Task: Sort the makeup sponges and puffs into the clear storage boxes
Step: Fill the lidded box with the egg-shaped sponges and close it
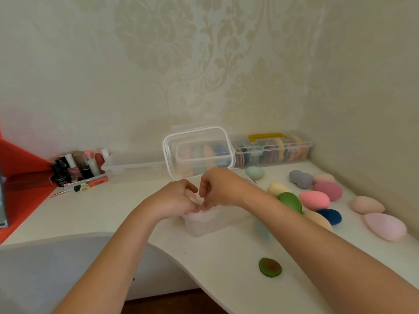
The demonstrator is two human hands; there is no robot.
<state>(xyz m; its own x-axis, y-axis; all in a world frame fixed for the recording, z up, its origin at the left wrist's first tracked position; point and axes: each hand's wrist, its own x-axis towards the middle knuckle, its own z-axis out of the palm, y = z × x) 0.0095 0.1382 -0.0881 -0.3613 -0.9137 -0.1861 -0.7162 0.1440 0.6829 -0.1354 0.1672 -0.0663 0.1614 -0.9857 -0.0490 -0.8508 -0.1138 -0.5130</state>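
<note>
A small clear storage box [204, 226] stands on the white table with its lid [197, 152] tipped up behind it. My left hand [176, 197] and my right hand [223, 186] meet over the box's front rim, fingertips curled down and pinched on something pale pink [192, 214] inside; its shape is hidden. Loose sponges lie to the right: mint [255, 172], grey-purple [300, 179], yellow [276, 189], green [290, 201], pink [314, 200], magenta [328, 191], navy [330, 215], beige [367, 205], light pink [385, 226]. A flat avocado puff [270, 267] lies near the front.
A long clear box with a yellow handle [272, 148], filled with round puffs, stands against the back wall. A low clear box [133, 166] sits at the back left beside a cluster of cosmetics bottles [77, 166]. The table's front edge [172, 252] curves inward. A red panel [22, 177] is at the left.
</note>
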